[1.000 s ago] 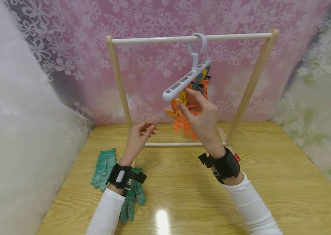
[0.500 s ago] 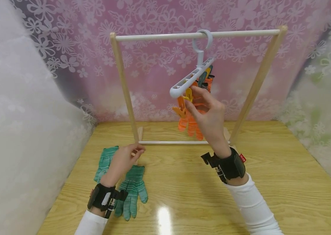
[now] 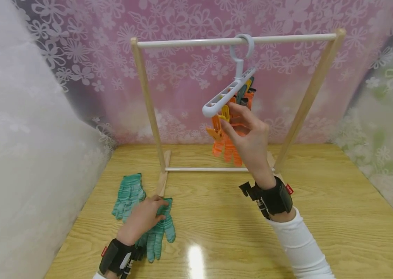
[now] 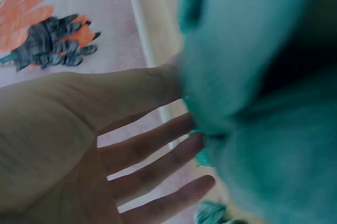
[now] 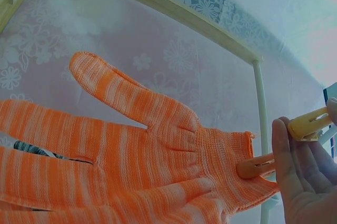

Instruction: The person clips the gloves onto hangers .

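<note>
Right grip (image 3: 252,135) pinches a yellow clip (image 5: 305,125) beneath the hanger (image 3: 227,98); left grip (image 3: 144,217), wide, lies over a green glove (image 3: 156,242) on the desk (image 3: 231,248), below and left of the hanger.

Bright glare on table (image 3: 224,217); green glove (image 4: 263,145) blurred.

gloves (image 3: 155,242): streaked green | hung glove (image 5: 152,153): orange-striped | held clip (image 5: 307,125): yellow | backdrop (image 3: 186,93): pink, white-flowered
</note>
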A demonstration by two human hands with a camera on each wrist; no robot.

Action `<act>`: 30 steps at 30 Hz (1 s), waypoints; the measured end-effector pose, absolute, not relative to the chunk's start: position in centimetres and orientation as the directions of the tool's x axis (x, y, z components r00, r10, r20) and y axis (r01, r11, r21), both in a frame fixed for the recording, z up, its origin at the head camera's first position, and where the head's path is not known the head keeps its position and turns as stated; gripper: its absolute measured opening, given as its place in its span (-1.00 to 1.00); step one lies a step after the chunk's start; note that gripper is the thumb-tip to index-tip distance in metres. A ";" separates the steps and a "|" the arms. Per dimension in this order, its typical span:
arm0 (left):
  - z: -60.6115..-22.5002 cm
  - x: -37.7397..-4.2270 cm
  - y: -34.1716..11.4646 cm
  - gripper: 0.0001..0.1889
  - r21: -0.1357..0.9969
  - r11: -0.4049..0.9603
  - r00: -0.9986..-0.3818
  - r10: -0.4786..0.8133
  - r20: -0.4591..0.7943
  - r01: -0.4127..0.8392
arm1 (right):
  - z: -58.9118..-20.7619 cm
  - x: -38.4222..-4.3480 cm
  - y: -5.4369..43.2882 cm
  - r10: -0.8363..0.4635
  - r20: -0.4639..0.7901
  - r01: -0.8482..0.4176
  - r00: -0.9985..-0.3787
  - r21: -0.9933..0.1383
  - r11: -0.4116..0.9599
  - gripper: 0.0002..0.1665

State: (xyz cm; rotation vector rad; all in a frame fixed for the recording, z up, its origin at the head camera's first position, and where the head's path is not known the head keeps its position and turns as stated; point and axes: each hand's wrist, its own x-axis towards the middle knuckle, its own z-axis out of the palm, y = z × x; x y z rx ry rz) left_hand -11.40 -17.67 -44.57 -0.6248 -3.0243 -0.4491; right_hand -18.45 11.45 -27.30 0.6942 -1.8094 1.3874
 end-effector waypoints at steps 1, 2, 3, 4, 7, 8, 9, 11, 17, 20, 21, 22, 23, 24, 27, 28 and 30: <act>-44.7 -11.3 -17.5 -0.61 0.278 0.869 -0.911 0.404 0.082 0.410 | -27.3 -18.4 11.5 0.019 0.816 -0.783 -0.578 -0.562 0.267 -0.51; -44.9 -11.3 -17.2 -0.60 0.278 0.858 -0.901 0.425 0.085 0.431 | -27.3 -18.4 11.5 0.020 0.816 -0.785 -0.577 -0.561 0.263 -0.51; -45.1 -11.3 -17.0 -0.59 0.281 0.845 -0.889 0.449 0.090 0.455 | -27.3 -18.4 11.5 0.020 0.817 -0.786 -0.576 -0.560 0.262 -0.51; -45.2 -11.3 -16.6 -0.59 0.282 0.831 -0.876 0.472 0.096 0.479 | -27.3 -18.4 11.5 0.021 0.818 -0.787 -0.574 -0.559 0.260 -0.51; -45.5 -11.4 -15.7 -0.59 0.269 0.805 -0.847 0.519 0.112 0.529 | -27.2 -18.3 11.5 0.024 0.817 -0.788 -0.576 -0.562 0.251 -0.51; -45.5 -11.5 -15.4 -0.59 0.259 0.803 -0.843 0.524 0.119 0.536 | -27.2 -18.3 11.5 0.023 0.816 -0.787 -0.578 -0.564 0.249 -0.50; -45.4 -11.5 -15.1 -0.60 0.255 0.802 -0.841 0.527 0.124 0.540 | -27.2 -18.3 11.5 0.021 0.815 -0.786 -0.579 -0.565 0.250 -0.50; -45.4 -11.8 -14.7 -0.60 0.241 0.802 -0.837 0.530 0.134 0.547 | -27.2 -18.3 11.5 0.019 0.812 -0.783 -0.583 -0.568 0.253 -0.50; -45.2 -12.7 -13.9 -0.58 0.231 0.792 -0.825 0.552 0.122 0.565 | -27.3 -18.2 11.6 0.016 0.808 -0.778 -0.588 -0.571 0.261 -0.50; -45.3 -13.3 -13.2 -0.57 0.219 0.786 -0.815 0.565 0.127 0.578 | -27.2 -18.1 11.7 0.012 0.812 -0.780 -0.584 -0.565 0.270 -0.51; -45.4 -13.5 -13.0 -0.56 0.213 0.786 -0.814 0.567 0.128 0.581 | -27.2 -18.1 11.8 0.010 0.813 -0.780 -0.583 -0.563 0.272 -0.51; -45.5 -13.8 -12.7 -0.57 0.206 0.785 -0.811 0.570 0.131 0.585 | -27.2 -18.1 11.8 0.009 0.814 -0.781 -0.581 -0.561 0.274 -0.51; -45.6 -14.1 -12.5 -0.57 0.202 0.782 -0.808 0.574 0.135 0.590 | -27.2 -18.1 11.8 0.009 0.814 -0.782 -0.581 -0.560 0.274 -0.52; -45.7 -14.4 -12.2 -0.57 0.199 0.779 -0.804 0.578 0.137 0.594 | -27.2 -18.1 11.9 0.008 0.814 -0.782 -0.581 -0.560 0.274 -0.52; -45.8 -15.4 -11.3 -0.61 0.205 0.766 -0.793 0.595 0.132 0.609 | -27.2 -18.0 12.0 0.006 0.811 -0.780 -0.584 -0.564 0.272 -0.53; -45.8 -15.7 -11.1 -0.62 0.204 0.761 -0.788 0.602 0.133 0.616 | -27.2 -18.0 12.0 0.006 0.810 -0.779 -0.586 -0.565 0.272 -0.53; -45.9 -16.4 -10.6 -0.63 0.208 0.749 -0.777 0.615 0.137 0.630 | -27.2 -17.9 12.1 0.003 0.810 -0.779 -0.586 -0.564 0.275 -0.53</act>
